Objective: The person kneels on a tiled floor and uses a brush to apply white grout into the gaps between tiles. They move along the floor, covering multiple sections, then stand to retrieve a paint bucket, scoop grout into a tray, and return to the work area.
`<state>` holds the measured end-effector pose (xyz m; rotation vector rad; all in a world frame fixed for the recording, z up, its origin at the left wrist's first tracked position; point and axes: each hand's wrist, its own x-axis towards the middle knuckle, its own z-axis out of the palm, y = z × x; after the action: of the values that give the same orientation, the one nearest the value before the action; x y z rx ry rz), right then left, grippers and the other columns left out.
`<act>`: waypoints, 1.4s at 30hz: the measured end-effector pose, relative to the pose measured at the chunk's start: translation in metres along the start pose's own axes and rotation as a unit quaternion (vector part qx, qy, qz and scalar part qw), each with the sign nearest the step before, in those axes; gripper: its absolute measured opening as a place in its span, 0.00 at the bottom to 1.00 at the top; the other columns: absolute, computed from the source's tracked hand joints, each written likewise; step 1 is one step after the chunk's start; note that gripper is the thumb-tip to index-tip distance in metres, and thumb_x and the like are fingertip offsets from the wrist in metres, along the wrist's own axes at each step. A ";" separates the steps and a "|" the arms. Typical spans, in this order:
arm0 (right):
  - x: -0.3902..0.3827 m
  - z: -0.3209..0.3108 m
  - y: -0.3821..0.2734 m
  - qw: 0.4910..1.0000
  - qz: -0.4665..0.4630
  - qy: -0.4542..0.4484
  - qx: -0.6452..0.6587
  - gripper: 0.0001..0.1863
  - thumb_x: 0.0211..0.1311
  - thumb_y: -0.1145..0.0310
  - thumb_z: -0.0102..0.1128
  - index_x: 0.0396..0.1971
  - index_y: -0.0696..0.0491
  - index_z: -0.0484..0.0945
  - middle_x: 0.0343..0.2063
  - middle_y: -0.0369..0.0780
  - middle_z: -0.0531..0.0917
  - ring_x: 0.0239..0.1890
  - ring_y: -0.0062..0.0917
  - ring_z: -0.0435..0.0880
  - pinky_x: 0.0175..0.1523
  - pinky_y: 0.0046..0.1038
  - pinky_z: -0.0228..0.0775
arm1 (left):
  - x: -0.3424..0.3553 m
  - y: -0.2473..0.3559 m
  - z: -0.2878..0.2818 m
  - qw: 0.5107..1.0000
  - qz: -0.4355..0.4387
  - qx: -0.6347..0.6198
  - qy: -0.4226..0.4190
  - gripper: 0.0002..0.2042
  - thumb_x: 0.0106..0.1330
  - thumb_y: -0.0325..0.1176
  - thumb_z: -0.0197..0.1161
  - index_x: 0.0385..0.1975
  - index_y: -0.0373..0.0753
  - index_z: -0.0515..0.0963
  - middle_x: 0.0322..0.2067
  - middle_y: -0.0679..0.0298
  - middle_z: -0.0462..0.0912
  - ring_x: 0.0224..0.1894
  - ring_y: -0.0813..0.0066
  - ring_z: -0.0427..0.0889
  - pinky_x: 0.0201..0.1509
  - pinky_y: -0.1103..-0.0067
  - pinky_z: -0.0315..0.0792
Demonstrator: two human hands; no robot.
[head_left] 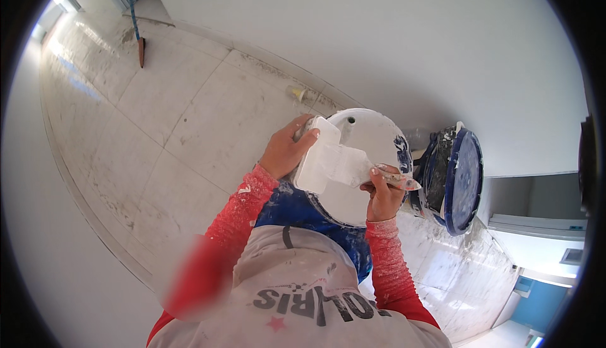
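Note:
In my left hand is a rectangular tool with rounded corners, coated in white paste; its kind is hard to make out. Thumb and fingers close around its upper part. My right hand grips the paint-spotted handle of a wide putty knife, whose white-smeared blade lies against the face of the rectangular tool. Both hands are above a large bucket of white paste, its rim smeared and a dark round spot near its far side.
Right of the bucket stand dark, splashed buckets, one with a blue lid. A white wall runs behind. A yellowish cup lies by the wall base on dirty floor tiles. A blue-handled tool leans at far left.

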<state>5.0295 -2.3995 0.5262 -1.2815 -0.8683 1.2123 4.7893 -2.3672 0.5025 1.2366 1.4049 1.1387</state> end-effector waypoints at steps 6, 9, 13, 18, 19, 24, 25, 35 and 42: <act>0.006 -0.037 -0.006 0.995 0.016 0.067 -0.068 0.15 0.58 0.70 0.68 0.43 0.60 0.79 0.30 0.37 0.82 0.26 0.18 0.81 0.26 0.19 0.75 | 0.001 -0.002 0.001 0.999 -0.013 -0.032 -0.001 0.23 0.67 0.43 0.60 0.58 0.39 0.73 0.45 0.50 0.83 0.48 0.59 0.83 0.53 0.72 0.74; 0.004 -0.062 -0.020 0.995 0.037 0.046 -0.079 0.17 0.58 0.68 0.69 0.44 0.60 0.79 0.31 0.38 0.83 0.24 0.18 0.81 0.25 0.18 0.74 | 0.001 -0.001 0.001 1.000 -0.011 -0.020 -0.005 0.23 0.67 0.44 0.60 0.58 0.40 0.73 0.45 0.50 0.83 0.47 0.60 0.83 0.53 0.73 0.74; -0.004 -0.076 -0.039 1.000 -0.006 0.001 -0.026 0.16 0.62 0.72 0.64 0.48 0.61 0.76 0.34 0.40 0.82 0.23 0.24 0.83 0.29 0.20 0.78 | -0.001 0.003 0.001 1.000 -0.019 0.001 -0.007 0.23 0.67 0.44 0.60 0.58 0.40 0.73 0.44 0.50 0.84 0.46 0.61 0.84 0.52 0.73 0.74; -0.003 -0.058 -0.048 0.982 -0.170 -0.065 -0.047 0.15 0.60 0.76 0.63 0.46 0.58 0.73 0.46 0.43 0.80 0.44 0.27 0.81 0.47 0.28 0.78 | -0.001 0.005 0.000 1.000 -0.018 -0.007 -0.018 0.22 0.69 0.44 0.58 0.60 0.40 0.73 0.42 0.57 0.84 0.42 0.71 0.81 0.49 0.77 0.73; -0.003 -0.052 -0.048 0.982 -0.169 -0.076 -0.043 0.16 0.59 0.76 0.63 0.47 0.57 0.73 0.47 0.43 0.79 0.47 0.27 0.79 0.50 0.29 0.76 | -0.001 0.005 0.000 1.000 -0.019 -0.004 -0.019 0.22 0.71 0.44 0.58 0.60 0.40 0.72 0.41 0.60 0.83 0.41 0.77 0.79 0.48 0.79 0.73; 0.009 -0.023 -0.030 0.970 -0.132 -0.205 -0.016 0.22 0.55 0.78 0.66 0.50 0.57 0.70 0.48 0.43 0.79 0.53 0.30 0.77 0.62 0.32 0.67 | -0.001 0.001 0.000 1.000 0.007 0.003 -0.008 0.23 0.71 0.44 0.58 0.61 0.39 0.72 0.41 0.60 0.83 0.41 0.76 0.79 0.48 0.79 0.73; 0.012 -0.018 -0.024 0.966 -0.124 -0.225 -0.009 0.22 0.55 0.78 0.66 0.50 0.57 0.70 0.49 0.44 0.79 0.54 0.30 0.77 0.63 0.33 0.67 | -0.001 0.000 0.000 1.000 0.011 0.009 -0.007 0.23 0.71 0.44 0.58 0.61 0.39 0.72 0.41 0.60 0.83 0.41 0.77 0.79 0.48 0.79 0.73; 0.021 -0.019 -0.003 0.974 -0.018 -0.221 0.048 0.15 0.56 0.80 0.63 0.44 0.59 0.74 0.47 0.47 0.81 0.53 0.32 0.80 0.49 0.33 0.83 | 0.002 -0.002 0.001 1.000 0.013 0.008 -0.005 0.23 0.68 0.46 0.59 0.58 0.40 0.73 0.43 0.49 0.84 0.46 0.58 0.84 0.51 0.71 0.75; 0.016 -0.034 -0.008 0.978 0.010 -0.206 0.033 0.14 0.56 0.80 0.62 0.43 0.59 0.74 0.46 0.47 0.81 0.54 0.33 0.80 0.47 0.32 0.84 | 0.000 0.009 0.004 0.998 0.006 0.060 -0.008 0.25 0.66 0.48 0.60 0.59 0.41 0.73 0.43 0.49 0.84 0.44 0.57 0.85 0.51 0.72 0.75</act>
<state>5.0674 -2.3904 0.5268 -1.0011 -1.1018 1.5407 4.7951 -2.3667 0.5109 1.3376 1.4732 1.0640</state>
